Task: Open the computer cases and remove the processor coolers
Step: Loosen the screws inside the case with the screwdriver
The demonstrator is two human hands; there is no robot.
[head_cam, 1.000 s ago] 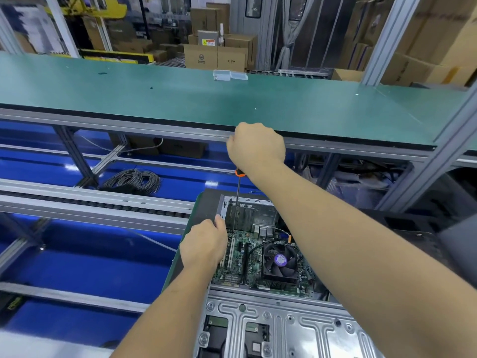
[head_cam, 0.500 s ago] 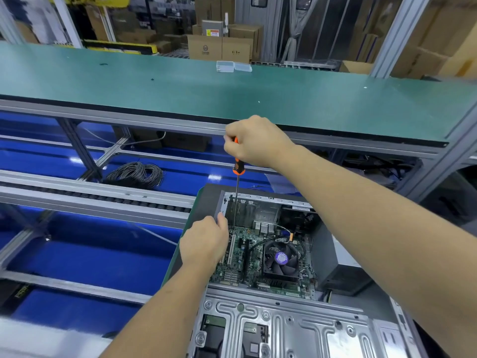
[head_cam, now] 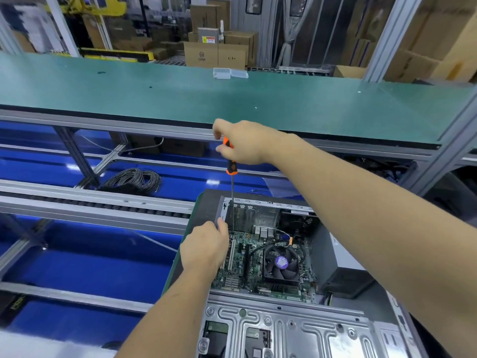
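The open grey metal computer case (head_cam: 343, 257) lies on its side at the lower right, green motherboard (head_cam: 247, 267) exposed, and the black processor cooler with its purple-centred fan (head_cam: 281, 264) sits in the middle of that board. Just left of the cooler, the left hand (head_cam: 204, 248) rests on the case's left wall, fingers curled over the edge, thumb pointing up. Above it, the right hand (head_cam: 244, 142) pinches the orange-and-black handle of a long screwdriver (head_cam: 231, 166), shaft upright, tip down at the board's far left corner. Behind the case runs a long green-topped workbench (head_cam: 180, 99) carrying a small clear plastic box (head_cam: 222, 73). A coil of grey cable (head_cam: 134, 180) lies on the blue floor beneath.
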